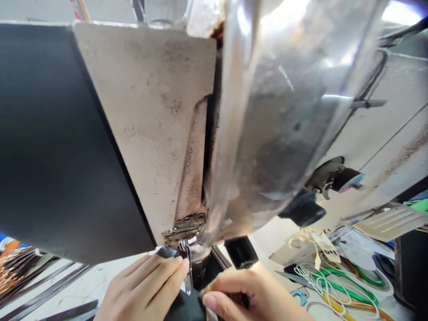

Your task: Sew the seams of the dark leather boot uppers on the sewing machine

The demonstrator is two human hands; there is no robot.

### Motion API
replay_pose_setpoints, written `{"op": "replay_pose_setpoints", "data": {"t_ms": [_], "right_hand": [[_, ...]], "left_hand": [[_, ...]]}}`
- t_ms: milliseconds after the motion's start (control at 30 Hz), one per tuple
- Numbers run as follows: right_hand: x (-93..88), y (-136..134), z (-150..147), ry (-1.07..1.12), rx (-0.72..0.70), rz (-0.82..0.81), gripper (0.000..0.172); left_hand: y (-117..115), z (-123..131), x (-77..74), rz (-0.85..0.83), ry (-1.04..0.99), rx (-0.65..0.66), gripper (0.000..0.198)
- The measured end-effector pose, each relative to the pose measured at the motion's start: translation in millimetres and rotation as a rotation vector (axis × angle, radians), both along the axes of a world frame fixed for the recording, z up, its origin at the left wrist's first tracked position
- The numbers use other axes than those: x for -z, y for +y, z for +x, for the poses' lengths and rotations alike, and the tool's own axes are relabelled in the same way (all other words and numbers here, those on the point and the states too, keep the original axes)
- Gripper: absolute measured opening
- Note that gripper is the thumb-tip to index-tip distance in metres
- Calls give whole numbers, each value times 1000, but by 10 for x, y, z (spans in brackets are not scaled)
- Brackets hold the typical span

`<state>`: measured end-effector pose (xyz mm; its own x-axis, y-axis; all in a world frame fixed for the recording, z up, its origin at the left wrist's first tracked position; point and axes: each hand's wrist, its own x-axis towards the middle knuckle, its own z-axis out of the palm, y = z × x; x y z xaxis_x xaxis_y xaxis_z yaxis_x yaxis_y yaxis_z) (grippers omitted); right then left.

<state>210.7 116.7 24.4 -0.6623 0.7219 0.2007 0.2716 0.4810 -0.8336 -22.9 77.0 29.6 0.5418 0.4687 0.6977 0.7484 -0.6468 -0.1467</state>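
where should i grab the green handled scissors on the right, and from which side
By the green handles, probably coming from the right of the picture: the grey blade points left, towards the right hand. White cord loops over them, so it may snag.

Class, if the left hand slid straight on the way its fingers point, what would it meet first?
Probably the metal presser foot, just beyond the left hand, though depth is hard to judge.
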Motion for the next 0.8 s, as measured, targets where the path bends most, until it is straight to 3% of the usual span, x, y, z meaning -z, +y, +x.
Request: {"op": "replay_pose_setpoints", "data": {"t_ms": [200, 367, 533, 800], "right_hand": [[2, 24, -384, 320, 150, -518, 44], [103, -25, -456, 532, 239, -612, 35], [141, -107, -420, 554, 278, -537, 21], [166, -150, -490, 454, 435, -174, 12]], "left_hand": [[18, -115, 25, -169, -62, -61, 23], [30, -137, 7, -220, -107, -42, 18], [60, -38, -45, -215, -319, 6, 19], [49, 78, -91, -365, -495, -75, 16]]}}
